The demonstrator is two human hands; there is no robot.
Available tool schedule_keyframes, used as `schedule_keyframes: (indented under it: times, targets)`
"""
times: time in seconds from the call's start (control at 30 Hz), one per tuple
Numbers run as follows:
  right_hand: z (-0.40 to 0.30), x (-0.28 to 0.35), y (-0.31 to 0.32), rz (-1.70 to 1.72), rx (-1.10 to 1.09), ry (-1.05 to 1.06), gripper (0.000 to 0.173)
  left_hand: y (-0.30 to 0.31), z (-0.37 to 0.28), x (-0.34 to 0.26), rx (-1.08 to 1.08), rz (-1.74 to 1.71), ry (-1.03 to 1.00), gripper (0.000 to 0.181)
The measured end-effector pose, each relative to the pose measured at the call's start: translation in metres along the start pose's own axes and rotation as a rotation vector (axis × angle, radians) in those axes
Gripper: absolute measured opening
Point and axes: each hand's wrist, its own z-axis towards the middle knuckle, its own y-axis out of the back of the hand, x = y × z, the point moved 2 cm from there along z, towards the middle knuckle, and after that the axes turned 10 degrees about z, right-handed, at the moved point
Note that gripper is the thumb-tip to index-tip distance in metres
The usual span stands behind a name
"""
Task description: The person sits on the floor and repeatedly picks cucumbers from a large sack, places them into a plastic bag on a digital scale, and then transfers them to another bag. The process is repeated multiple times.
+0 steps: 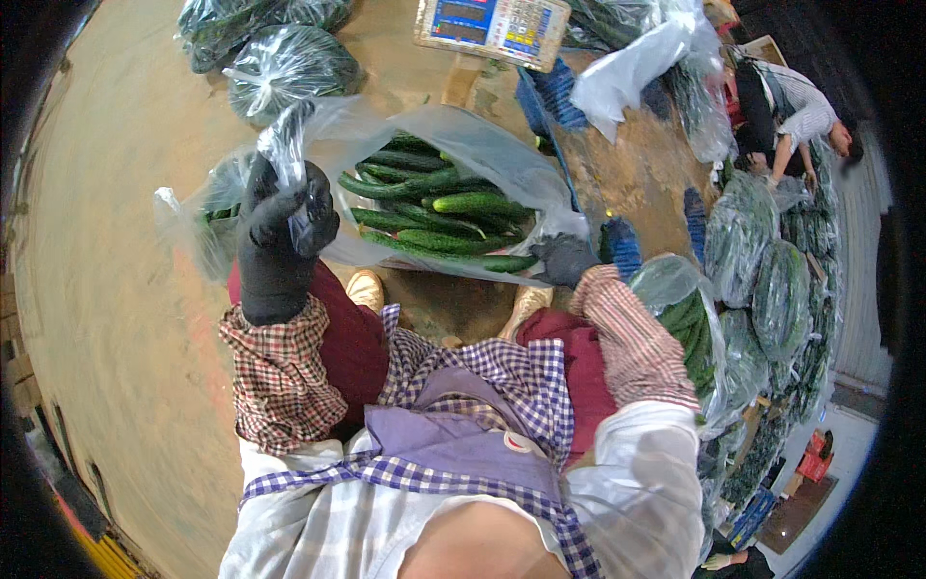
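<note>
An open clear plastic bag [463, 134] lies in front of me, with many green cucumbers [434, 192] side by side in it. My left hand [282, 231], in a dark glove, grips a gathered, twisted piece of clear plastic and holds it up at the bag's left side. At the right end of the bag is my right hand [566, 259], gloved too, its fingers curled against the bag's edge and the tip of the nearest cucumber [510, 263]. Which of these its fingers hold is hidden.
A digital scale [492, 29] stands beyond the bag. Tied bags of cucumbers [293, 72] rest at the far left. Blue crate parts [553, 94] and an open cucumber bag [684, 326] are on the right. Another person [792, 108] bends over piled bags [741, 239].
</note>
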Motion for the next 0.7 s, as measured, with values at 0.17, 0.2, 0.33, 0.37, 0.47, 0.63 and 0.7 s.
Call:
schedule_keyframes:
  times: [0.17,0.2,0.33,0.37,0.47,0.63,0.7]
  targets:
    - [-0.064,-0.055,0.028,0.127,-0.71,-0.035,0.032,-0.023,0.029,-0.024,0.118,0.048,-0.045,0.013]
    - [-0.08,-0.061,0.036,0.173,-0.894,-0.005,0.031,-0.03,0.037,-0.033,0.153,0.045,-0.043,0.008]
    - [-0.103,-0.044,0.06,-0.085,-0.64,-0.138,0.034,-0.033,0.029,-0.036,0.04,0.135,-0.141,0.006]
    - [-0.089,-0.058,0.036,-0.1,-0.553,-0.199,0.036,-0.025,0.033,-0.019,0.102,0.607,-0.383,0.005]
    - [-0.095,-0.083,0.044,0.196,-0.7,-0.283,0.028,0.002,0.037,-0.015,0.047,0.77,-0.127,0.013]
    - [-0.134,-0.066,0.077,0.793,-1.146,0.472,0.018,0.002,0.032,-0.048,0.109,0.714,-0.105,0.018]
    - [-0.156,-0.065,0.076,1.065,-1.234,0.251,0.016,-0.014,0.023,-0.051,0.149,0.748,-0.023,0.019]
